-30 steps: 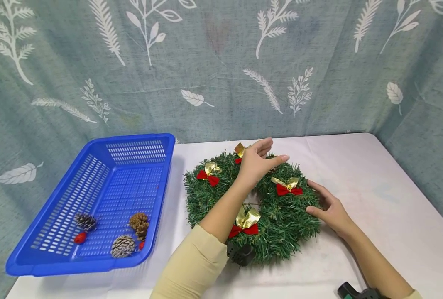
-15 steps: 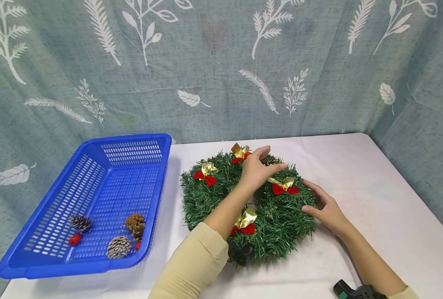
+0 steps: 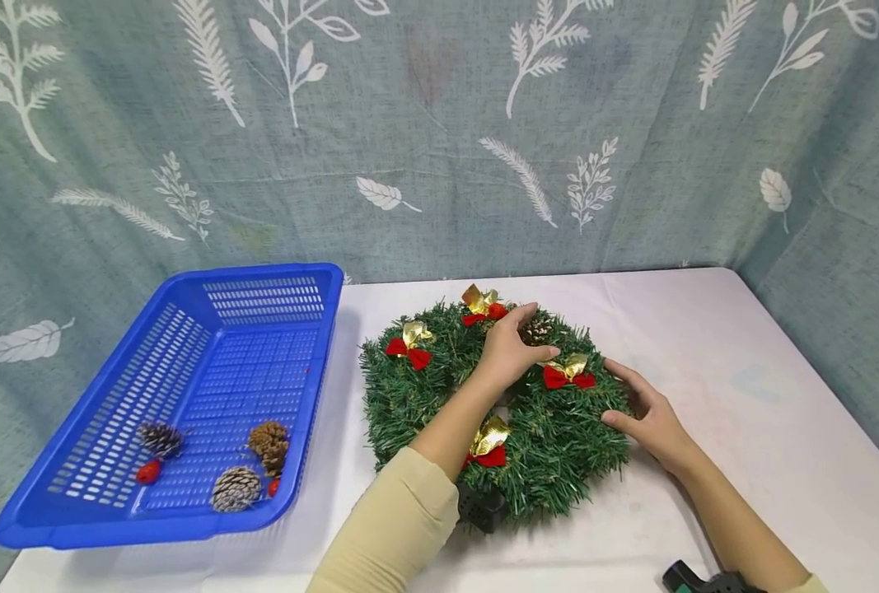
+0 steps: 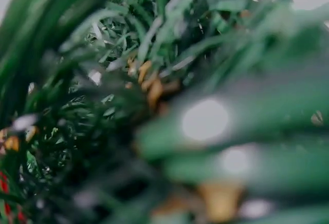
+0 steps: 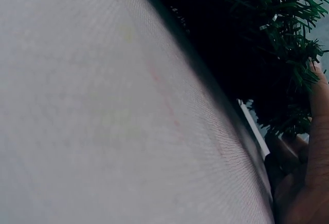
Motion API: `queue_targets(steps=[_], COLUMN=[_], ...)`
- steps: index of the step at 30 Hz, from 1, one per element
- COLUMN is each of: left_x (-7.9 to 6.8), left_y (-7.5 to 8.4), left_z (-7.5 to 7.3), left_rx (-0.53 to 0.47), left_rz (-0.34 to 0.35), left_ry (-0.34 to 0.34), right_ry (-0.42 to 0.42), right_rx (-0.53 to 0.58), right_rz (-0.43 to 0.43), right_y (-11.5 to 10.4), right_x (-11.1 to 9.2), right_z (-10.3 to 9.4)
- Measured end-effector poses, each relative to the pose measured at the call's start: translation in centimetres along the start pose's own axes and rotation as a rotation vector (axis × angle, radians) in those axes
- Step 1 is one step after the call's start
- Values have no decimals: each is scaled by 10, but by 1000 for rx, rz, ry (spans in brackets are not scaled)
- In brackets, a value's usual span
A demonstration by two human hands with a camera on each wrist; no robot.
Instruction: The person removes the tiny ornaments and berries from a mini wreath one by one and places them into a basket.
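A green Christmas wreath [image 3: 558, 445] with red and gold bows lies on the white table. Above its far side is my left hand [image 3: 509, 350], thumb and fingers spread around a pinecone [image 3: 537, 331] set in the greenery. Whether the fingertips touch that pinecone is hard to tell. A red berry [image 3: 497, 311] shows beside the fingers. My right hand [image 3: 654, 424] grips the wreath's right edge between thumb and fingers; the right wrist view shows the fingers [image 5: 293, 152] partly hidden by the greenery. Blurred green needles [image 4: 169, 80] fill the left wrist view.
On the left stands a blue plastic basket [image 3: 320, 362]. It holds a dark pinecone [image 3: 160, 440], a frosted pinecone [image 3: 236, 489], a brown cone [image 3: 268, 445] and red berries [image 3: 148, 472]. A patterned curtain [image 3: 424, 140] hangs behind the table [image 3: 713, 354].
My left hand has lowered toward the wreath and drawn slightly nearer, so the pinecone and the red berry now show beside its fingers. The right hand stays at the wreath's edge.
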State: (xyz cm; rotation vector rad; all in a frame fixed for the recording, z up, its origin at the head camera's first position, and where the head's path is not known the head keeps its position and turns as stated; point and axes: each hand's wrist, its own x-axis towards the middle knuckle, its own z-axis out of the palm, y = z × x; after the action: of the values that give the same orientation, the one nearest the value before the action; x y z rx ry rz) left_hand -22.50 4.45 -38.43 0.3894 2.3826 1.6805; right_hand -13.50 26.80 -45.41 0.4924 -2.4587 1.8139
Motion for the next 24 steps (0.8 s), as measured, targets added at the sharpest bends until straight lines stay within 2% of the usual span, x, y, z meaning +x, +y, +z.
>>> queue_targets(steps=[9, 16, 24], left_x=[4, 6, 5], left_y=[-8, -13, -15], left_z=[6, 5, 1], left_rx=[74, 53, 59], left_rz=[-34, -6, 9], left_ry=[-23, 1, -32], right_ry=[3, 2, 3], right_rx=[12, 31, 25], right_rz=[4, -5, 6], right_y=[1, 1, 0], right_x=[-2, 0, -1], right_z=[1, 1, 0])
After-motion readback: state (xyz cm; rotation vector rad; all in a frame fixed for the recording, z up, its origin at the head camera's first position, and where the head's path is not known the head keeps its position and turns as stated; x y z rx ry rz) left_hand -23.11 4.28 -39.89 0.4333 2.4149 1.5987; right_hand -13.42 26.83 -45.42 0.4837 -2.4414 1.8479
